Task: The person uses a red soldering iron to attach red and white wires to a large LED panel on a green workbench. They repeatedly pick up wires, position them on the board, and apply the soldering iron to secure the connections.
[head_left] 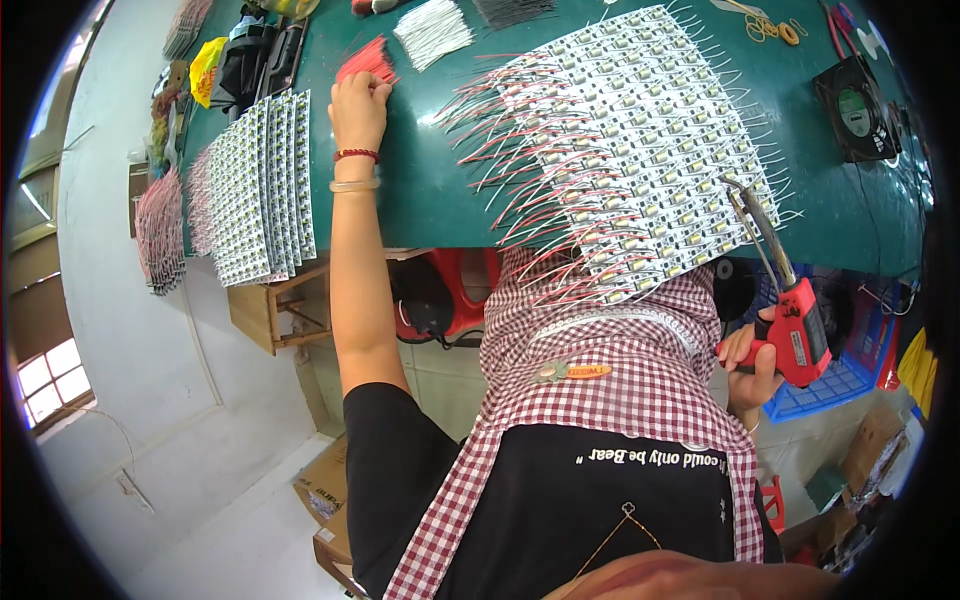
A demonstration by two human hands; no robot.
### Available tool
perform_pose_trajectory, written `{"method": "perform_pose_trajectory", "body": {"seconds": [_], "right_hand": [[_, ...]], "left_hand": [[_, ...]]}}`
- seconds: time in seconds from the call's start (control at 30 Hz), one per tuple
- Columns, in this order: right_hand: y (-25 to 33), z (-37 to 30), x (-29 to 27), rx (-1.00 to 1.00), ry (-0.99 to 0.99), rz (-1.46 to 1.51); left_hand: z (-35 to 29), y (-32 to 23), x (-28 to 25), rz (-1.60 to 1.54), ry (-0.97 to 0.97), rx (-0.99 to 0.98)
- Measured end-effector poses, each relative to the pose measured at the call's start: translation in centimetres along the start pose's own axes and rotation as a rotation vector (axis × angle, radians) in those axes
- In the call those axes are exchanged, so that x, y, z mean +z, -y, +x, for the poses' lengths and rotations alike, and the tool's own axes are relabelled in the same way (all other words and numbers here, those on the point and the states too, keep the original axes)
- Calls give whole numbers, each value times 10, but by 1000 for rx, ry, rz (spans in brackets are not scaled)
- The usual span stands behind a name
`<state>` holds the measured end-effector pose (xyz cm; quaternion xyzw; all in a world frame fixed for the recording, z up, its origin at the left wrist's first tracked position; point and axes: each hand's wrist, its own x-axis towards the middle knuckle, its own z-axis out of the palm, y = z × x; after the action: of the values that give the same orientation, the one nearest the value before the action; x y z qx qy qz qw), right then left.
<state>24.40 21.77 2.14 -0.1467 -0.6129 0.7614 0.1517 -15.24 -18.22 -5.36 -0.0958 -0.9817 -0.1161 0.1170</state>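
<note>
My left hand [358, 105] reaches to the near edge of a pile of short red wires [368, 60]. Its fingers are curled and pressed together against the wires; what lies between them is too small to make out. Around the pistol grip of a red and black soldering gun [800, 335] my right hand [752, 362] is closed. The gun's metal tip points up, over the right part of a large panel of white circuit boards [650, 150]. Red and white wires stick out along the panel's left side, white ones along its right.
White wires [433, 33] lie beside the red pile, dark wires [512, 10] beyond. More wired board strips [255, 190] overhang the green table [420, 210] at left. A small black fan [857, 108] and a solder coil [788, 34] are at right. Below stands a blue crate [815, 400].
</note>
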Motion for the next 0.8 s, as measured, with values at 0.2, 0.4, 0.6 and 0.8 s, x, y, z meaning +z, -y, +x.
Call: {"method": "perform_pose_trajectory", "body": {"seconds": [0.2,0.4,0.6,0.8], "right_hand": [[-1,4,-2,-26,-8,30],[-1,2,-2,-26,-13,-6],[0,-3,-4,42,-40,42],[0,-20,-20,110,27,-106]], "left_hand": [[2,1,4,203,-89,148],[0,25,12,173,-107,279],[-10,2,-8,107,-257,385],[-103,-173,-57,-466,68,629]]}}
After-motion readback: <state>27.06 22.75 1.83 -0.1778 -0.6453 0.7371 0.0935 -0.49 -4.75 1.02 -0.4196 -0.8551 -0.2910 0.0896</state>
